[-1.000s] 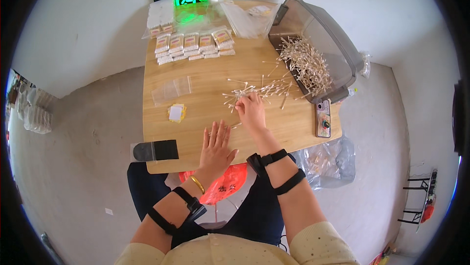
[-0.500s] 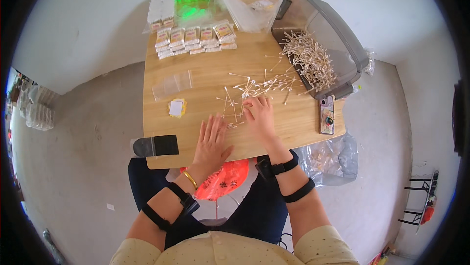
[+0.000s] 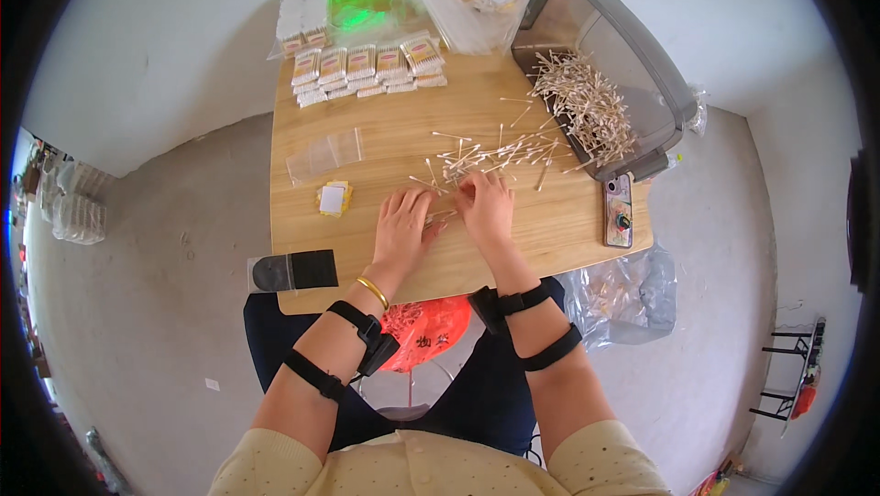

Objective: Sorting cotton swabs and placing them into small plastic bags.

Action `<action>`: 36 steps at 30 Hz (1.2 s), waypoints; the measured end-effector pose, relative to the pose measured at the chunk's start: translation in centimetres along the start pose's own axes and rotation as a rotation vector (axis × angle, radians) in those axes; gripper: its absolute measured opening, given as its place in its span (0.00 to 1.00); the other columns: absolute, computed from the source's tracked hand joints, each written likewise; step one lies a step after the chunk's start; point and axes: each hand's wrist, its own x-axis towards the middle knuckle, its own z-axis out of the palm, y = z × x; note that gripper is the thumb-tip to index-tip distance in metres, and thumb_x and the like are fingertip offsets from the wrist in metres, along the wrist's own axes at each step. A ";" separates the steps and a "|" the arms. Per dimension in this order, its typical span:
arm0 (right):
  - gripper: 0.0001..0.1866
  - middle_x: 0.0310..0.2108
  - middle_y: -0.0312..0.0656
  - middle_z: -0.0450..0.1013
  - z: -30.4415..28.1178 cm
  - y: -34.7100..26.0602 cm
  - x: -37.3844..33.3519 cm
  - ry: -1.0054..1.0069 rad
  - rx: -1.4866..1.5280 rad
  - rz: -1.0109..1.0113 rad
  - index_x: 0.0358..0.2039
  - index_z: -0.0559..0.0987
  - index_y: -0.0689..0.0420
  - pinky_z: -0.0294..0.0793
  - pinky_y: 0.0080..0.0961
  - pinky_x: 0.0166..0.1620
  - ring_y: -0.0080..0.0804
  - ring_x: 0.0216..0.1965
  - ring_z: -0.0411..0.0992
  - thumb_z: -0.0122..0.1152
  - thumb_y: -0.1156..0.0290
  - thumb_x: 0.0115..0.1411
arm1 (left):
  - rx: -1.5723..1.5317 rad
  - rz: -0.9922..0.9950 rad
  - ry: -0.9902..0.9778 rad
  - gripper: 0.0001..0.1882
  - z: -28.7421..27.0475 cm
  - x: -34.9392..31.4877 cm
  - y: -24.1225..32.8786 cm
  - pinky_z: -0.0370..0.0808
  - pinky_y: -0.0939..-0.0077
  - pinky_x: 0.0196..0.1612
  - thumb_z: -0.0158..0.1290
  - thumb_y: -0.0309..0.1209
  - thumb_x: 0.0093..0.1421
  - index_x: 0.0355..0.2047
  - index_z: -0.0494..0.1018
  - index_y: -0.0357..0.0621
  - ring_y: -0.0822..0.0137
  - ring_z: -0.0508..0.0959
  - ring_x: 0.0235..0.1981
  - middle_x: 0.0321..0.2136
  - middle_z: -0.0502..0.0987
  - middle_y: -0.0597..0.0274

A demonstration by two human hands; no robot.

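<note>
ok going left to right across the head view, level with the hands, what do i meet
wrapped clear packs → small stack of white and yellow cards → left hand → right hand → phone → dark object at the right edge
</note>
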 end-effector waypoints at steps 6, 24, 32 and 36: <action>0.06 0.38 0.39 0.77 -1.5 2.8 0.7 0.063 -0.007 -0.017 0.33 0.82 0.49 0.68 0.43 0.49 0.45 0.47 0.72 0.71 0.68 0.56 | -0.046 0.087 0.049 0.10 0.6 -0.5 -0.4 0.72 0.58 0.52 0.64 0.32 0.57 0.40 0.80 0.49 0.57 0.78 0.45 0.40 0.81 0.66; 0.06 0.40 0.41 0.74 1.5 -1.5 0.5 -0.061 0.158 -0.272 0.33 0.83 0.52 0.69 0.45 0.51 0.47 0.49 0.71 0.70 0.72 0.54 | -0.068 0.057 -0.026 0.44 -2.3 -1.2 -1.7 0.58 0.49 0.72 0.68 0.35 0.54 0.68 0.60 0.45 0.48 0.63 0.69 0.69 0.62 0.52; 0.11 0.43 0.42 0.72 0.6 -2.6 0.4 -0.012 0.251 -0.310 0.38 0.83 0.52 0.70 0.44 0.53 0.49 0.50 0.69 0.68 0.77 0.53 | 0.009 0.050 -0.150 0.49 -2.3 -0.6 -3.6 0.53 0.49 0.76 0.67 0.46 0.56 0.71 0.56 0.40 0.51 0.61 0.72 0.68 0.65 0.51; 0.12 0.43 0.42 0.70 1.0 -1.4 0.8 -0.018 0.214 -0.364 0.38 0.81 0.52 0.70 0.44 0.54 0.48 0.50 0.68 0.68 0.78 0.53 | 0.019 0.055 -0.154 0.49 -2.3 -0.2 -3.2 0.57 0.50 0.74 0.67 0.48 0.56 0.70 0.57 0.38 0.47 0.64 0.69 0.67 0.66 0.47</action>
